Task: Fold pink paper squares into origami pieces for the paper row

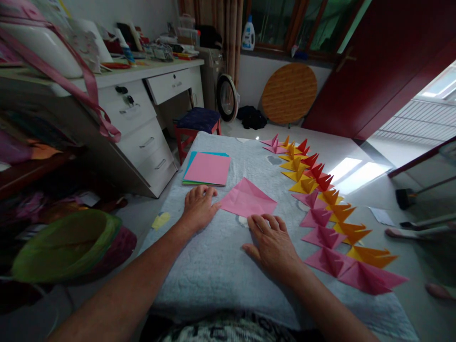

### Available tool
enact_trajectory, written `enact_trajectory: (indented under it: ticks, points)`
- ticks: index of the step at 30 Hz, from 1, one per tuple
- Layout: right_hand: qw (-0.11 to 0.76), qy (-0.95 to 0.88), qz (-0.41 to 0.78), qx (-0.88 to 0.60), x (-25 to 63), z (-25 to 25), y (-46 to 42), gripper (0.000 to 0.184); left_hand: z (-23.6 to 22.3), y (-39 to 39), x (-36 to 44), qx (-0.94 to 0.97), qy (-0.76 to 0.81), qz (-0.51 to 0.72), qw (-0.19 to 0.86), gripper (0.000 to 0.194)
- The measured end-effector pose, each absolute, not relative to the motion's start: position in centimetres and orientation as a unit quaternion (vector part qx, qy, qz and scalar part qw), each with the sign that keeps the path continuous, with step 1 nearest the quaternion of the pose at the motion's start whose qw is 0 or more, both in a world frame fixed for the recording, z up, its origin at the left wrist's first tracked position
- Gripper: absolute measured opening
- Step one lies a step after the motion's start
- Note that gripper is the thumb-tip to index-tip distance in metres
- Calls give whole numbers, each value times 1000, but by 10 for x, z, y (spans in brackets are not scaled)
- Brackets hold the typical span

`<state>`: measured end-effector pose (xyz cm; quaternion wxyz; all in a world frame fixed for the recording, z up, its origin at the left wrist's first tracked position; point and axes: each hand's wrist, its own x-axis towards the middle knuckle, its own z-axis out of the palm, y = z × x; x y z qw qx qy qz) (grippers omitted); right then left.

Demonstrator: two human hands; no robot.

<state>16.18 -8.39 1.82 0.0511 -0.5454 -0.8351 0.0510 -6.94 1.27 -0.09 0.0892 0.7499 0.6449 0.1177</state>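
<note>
A creased pink sheet of origami paper [249,198] lies flat on the cloth-covered table, turned so one corner points away from me. My left hand [200,207] rests at its left corner, thumb at the paper's tip, fingers loosely curled and apart. Near the lower right edge of the sheet lies my right hand [270,240], palm down with fingers spread on the cloth. Neither hand grips anything. Beyond my left hand sits a stack of square paper [208,169], pink on top with blue and green edges showing.
Rows of folded paper cranes, pink [322,236], yellow [295,166], red [320,176] and orange [351,232], line the table's right side. A stool [198,118] stands past the far left corner. A green-lined bin [67,247] is on the left, below a white desk [142,123].
</note>
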Motion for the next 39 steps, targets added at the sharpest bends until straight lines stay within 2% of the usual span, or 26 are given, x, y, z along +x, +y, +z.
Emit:
enact_trajectory:
  ticks: [17, 21, 24, 28, 33, 35, 39]
  points:
    - [78, -802, 17, -592, 194, 15, -109, 45, -5, 14, -72, 754, 641, 126, 65, 23]
    - [85, -795, 75, -596, 204, 27, -99, 27, 2, 11, -68, 772, 606, 190, 34, 17]
    - [114, -776, 121, -608, 208, 34, -85, 26, 8, 6, -60, 806, 530, 257, 50, 14]
    - [170, -745, 85, -640, 200, 27, -68, 29, 5, -2, -48, 848, 438, 253, 158, 30]
    - [206, -729, 95, -645, 187, 9, -56, 36, -5, -4, -43, 845, 447, 208, 206, 51]
    - [230, -734, 111, -629, 185, 4, -56, 36, -3, -3, -44, 839, 447, 222, 217, 46]
    - [264, -743, 109, -606, 184, 0, -59, 48, 5, -3, -46, 838, 431, 258, 216, 17]
